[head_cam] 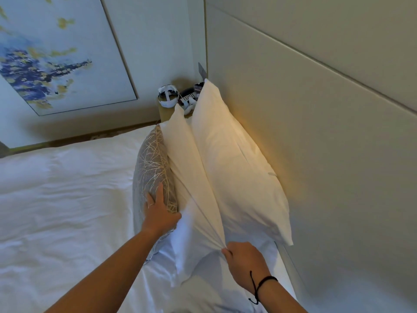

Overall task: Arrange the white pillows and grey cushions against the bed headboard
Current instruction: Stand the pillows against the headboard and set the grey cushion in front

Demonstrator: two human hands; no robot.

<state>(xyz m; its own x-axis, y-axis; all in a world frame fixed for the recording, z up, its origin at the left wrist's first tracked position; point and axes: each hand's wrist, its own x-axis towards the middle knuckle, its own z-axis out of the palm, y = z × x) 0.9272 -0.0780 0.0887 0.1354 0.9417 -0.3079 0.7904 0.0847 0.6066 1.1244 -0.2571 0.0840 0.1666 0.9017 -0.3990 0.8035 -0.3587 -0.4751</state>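
A framed painting (52,53) hangs on the wall left of the white bed (63,199). Your left hand (159,211) lies with fingers spread and nearly straight on the grey cushion (151,168), which stands on edge against the front white pillow (187,177). Your right hand (244,260) pinches that pillow's gathered corner, pulling the fabric taut. The rear white pillow (237,168) leans on the padded headboard (327,132). Beyond, a nightstand (164,114) holds what looks like a headset (168,97).
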